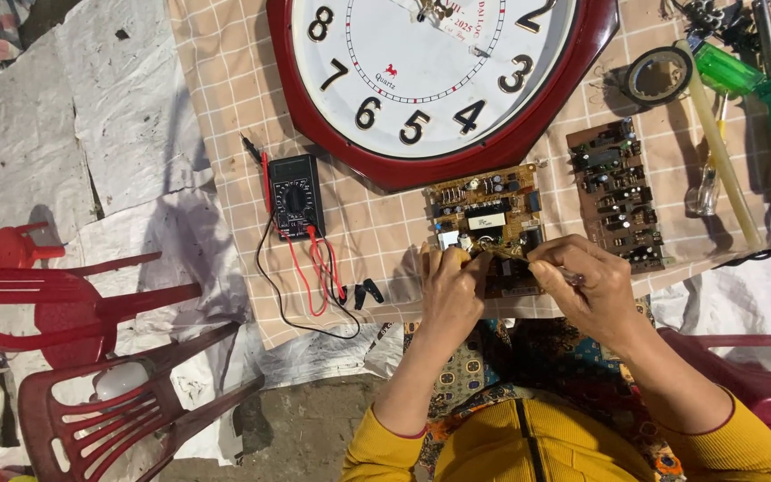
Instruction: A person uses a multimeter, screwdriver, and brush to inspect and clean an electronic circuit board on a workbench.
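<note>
The yellow sleeves (528, 446) sit closest to the camera, and from them both hands reach to the near edge of the checked cloth (225, 107). The left hand (450, 290) is curled around the near-left corner of the yellow circuit board (485, 223), fingers closed on its edge. The right hand (586, 286) is pinched shut on a thin metal tool (571, 278), whose tip is hidden by the fingers, so I cannot tell where it touches.

The board juts toward the cloth's edge, held mostly by one corner; a hard push with the tool could tip it or make the tip skid across the crowded parts. The meter's red and black leads (314, 277) lie loose just beside the left wrist and could snag.

Largest first: the red-framed wall clock (443, 80) touches the board's far edge; the board is rectangular and densely packed; a brown board (616, 192) lies apart to its right; the black meter (296, 195) lies to the left.
</note>
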